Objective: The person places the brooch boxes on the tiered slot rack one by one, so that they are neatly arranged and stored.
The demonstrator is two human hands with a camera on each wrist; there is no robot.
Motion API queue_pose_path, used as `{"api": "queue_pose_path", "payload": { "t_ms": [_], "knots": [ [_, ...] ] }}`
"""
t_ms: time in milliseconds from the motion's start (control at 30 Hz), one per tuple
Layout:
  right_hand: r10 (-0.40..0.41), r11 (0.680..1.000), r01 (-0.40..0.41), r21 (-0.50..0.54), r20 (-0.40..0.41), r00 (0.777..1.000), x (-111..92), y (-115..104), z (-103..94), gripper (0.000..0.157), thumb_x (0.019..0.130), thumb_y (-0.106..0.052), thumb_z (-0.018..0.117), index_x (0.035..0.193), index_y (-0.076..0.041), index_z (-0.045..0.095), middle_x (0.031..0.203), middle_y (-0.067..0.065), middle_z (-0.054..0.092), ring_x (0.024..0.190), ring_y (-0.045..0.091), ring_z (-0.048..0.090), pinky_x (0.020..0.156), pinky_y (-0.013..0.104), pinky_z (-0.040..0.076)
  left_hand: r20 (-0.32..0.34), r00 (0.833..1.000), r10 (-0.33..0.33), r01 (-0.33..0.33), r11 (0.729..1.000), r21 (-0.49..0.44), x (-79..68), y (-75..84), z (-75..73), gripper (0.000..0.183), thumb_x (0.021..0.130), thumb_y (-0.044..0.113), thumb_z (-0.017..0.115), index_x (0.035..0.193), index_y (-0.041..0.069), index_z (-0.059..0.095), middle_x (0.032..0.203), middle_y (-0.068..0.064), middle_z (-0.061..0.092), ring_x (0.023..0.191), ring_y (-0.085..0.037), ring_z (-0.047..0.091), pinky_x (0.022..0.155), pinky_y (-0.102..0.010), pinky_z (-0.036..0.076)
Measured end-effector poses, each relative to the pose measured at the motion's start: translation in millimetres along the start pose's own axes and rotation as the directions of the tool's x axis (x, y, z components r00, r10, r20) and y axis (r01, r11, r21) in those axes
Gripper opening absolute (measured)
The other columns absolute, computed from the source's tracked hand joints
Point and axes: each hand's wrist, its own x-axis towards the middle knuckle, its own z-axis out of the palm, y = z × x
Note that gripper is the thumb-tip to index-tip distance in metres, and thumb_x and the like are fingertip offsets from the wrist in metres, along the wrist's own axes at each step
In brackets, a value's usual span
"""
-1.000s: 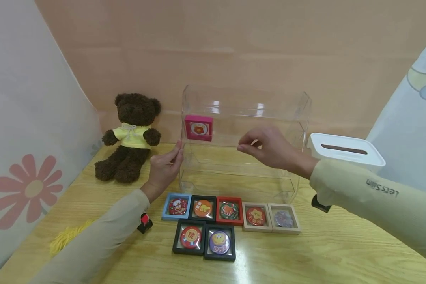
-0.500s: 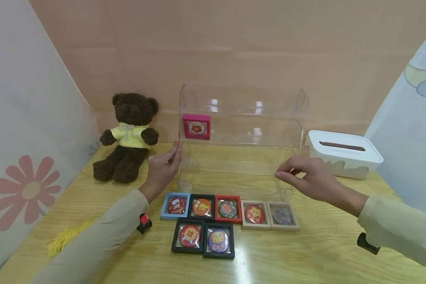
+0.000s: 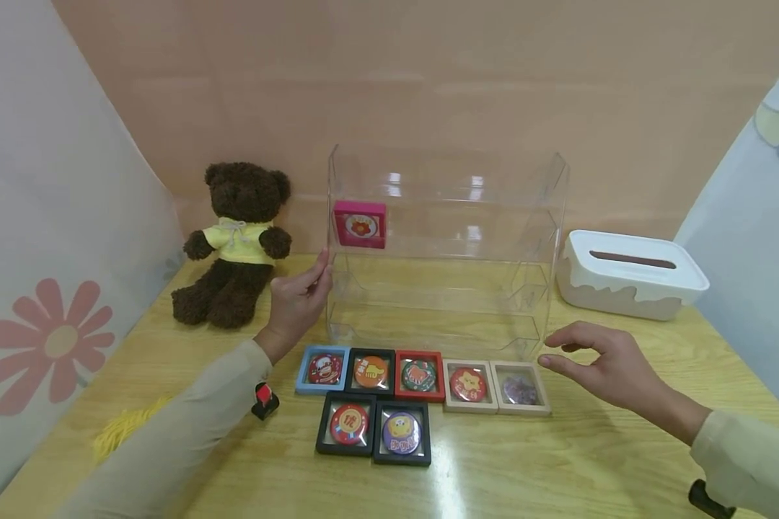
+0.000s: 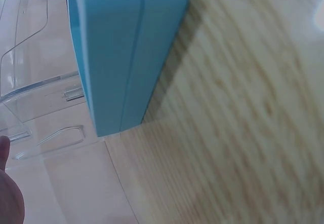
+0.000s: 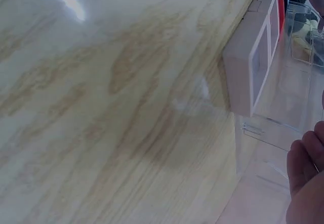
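Note:
A clear acrylic display rack [image 3: 441, 285] with stepped shelves stands mid-table. My left hand [image 3: 296, 303] pinches its left side edge between thumb and fingers. On an upper shelf at the left sits a pink framed badge [image 3: 360, 225]. My right hand [image 3: 600, 360] hovers with thumb and forefinger parted, holding nothing. Its fingertips are near the rack's lower right corner and beside a beige framed badge [image 3: 521, 389]. Further framed badges lie before the rack: a light blue one [image 3: 322, 370], a red one [image 3: 419, 376], another beige one [image 3: 470, 387] and several black ones [image 3: 371, 373].
A brown teddy bear [image 3: 240, 245] in a yellow top sits at the back left. The white tissue box [image 3: 632, 274] stands right of the rack. Yellow strands [image 3: 126, 427] lie by the left forearm. Cloth walls rise behind and at both sides.
My right hand has swung from in front of the rack's middle, down and to the right, and its fingertips have parted. My left hand stays at the rack's left edge.

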Motion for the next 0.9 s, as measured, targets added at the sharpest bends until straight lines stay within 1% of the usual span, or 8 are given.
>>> {"api": "queue_pose_path", "payload": {
  "t_ms": [133,233,333,433,500,700,800,900],
  "knots": [
    [0.126,0.991,-0.127,0.028,0.057,0.99,-11,2,-1.6,0.03,0.067,-0.005,0.085,0.093,-0.01,0.071,0.091,0.002,0.068,0.076,0.01,0.065,0.065,0.017,0.052,0.012,1.0,0.01,-0.01,1.0,-0.023,1.8,-1.3,0.5,0.026,0.089,0.004,0.06,0.111,-0.009,0.064,0.071,-0.015,0.069,0.033,-0.009,0.044,0.032,-0.026,0.037],
    [0.228,0.968,-0.241,0.066,0.161,0.96,-20,4,-0.5,0.037,0.072,-0.011,0.083,0.105,-0.003,0.068,0.1,0.01,0.067,0.082,0.012,0.064,0.064,0.023,0.054,0.015,1.0,0.004,-0.003,0.999,-0.034,0.9,-2.4,0.8,0.026,0.089,0.004,0.06,0.111,-0.009,0.064,0.073,-0.016,0.069,0.035,-0.011,0.049,0.034,-0.027,0.041],
    [0.265,0.944,-0.306,0.123,0.27,0.926,-26,6,3.1,0.048,0.074,-0.014,0.082,0.115,0.003,0.063,0.107,0.014,0.064,0.087,0.013,0.062,0.066,0.027,0.055,0.014,1.0,-0.016,0.016,0.999,-0.031,-0.9,-3.1,0.4,0.026,0.09,0.005,0.06,0.111,-0.009,0.064,0.075,-0.016,0.069,0.037,-0.013,0.052,0.035,-0.03,0.044],
    [0.256,0.928,-0.328,0.174,0.34,0.905,-31,9,8.8,0.054,0.073,-0.016,0.083,0.118,0.006,0.06,0.111,0.015,0.063,0.09,0.012,0.06,0.07,0.028,0.055,0.019,0.999,-0.027,0.027,0.999,-0.021,-2.2,-4.0,-0.2,0.027,0.091,0.008,0.059,0.111,-0.009,0.064,0.077,-0.017,0.069,0.038,-0.013,0.054,0.036,-0.031,0.045],
    [0.244,0.924,-0.33,0.192,0.367,0.898,-32,11,12.2,0.056,0.073,-0.016,0.083,0.118,0.007,0.059,0.113,0.017,0.062,0.092,0.011,0.059,0.071,0.027,0.054,0.018,0.999,-0.037,0.038,0.999,-0.024,-2.4,-3.8,0.2,0.027,0.091,0.008,0.059,0.11,-0.009,0.065,0.077,-0.017,0.069,0.038,-0.013,0.053,0.035,-0.031,0.045],
    [0.2,0.934,-0.294,0.203,0.384,0.901,-34,15,17.0,0.059,0.072,-0.012,0.083,0.121,0.008,0.057,0.111,0.016,0.062,0.092,0.011,0.057,0.071,0.027,0.052,0.03,0.999,-0.019,0.019,1.0,-0.013,-1.9,-2.9,-1.3,0.027,0.087,0.002,0.062,0.112,-0.008,0.064,0.084,-0.018,0.069,0.037,-0.011,0.052,0.035,-0.027,0.043],
    [0.196,0.937,-0.289,0.198,0.387,0.901,-34,17,18.2,0.059,0.072,-0.013,0.083,0.122,0.006,0.057,0.11,0.013,0.063,0.09,0.011,0.056,0.072,0.027,0.052,0.021,1.0,-0.012,0.012,1.0,-0.024,-1.7,-2.5,-1.7,0.027,0.086,0.001,0.063,0.112,-0.008,0.065,0.083,-0.017,0.069,0.037,-0.011,0.052,0.035,-0.027,0.043],
    [0.201,0.933,-0.298,0.204,0.392,0.898,-34,18,18.7,0.062,0.072,-0.014,0.083,0.123,0.007,0.056,0.111,0.015,0.063,0.091,0.011,0.055,0.072,0.026,0.051,0.02,1.0,-0.008,0.008,1.0,-0.027,-1.6,-2.4,-1.7,0.027,0.087,0.001,0.063,0.112,-0.008,0.065,0.084,-0.017,0.069,0.039,-0.013,0.055,0.036,-0.028,0.045]
  ]
}}
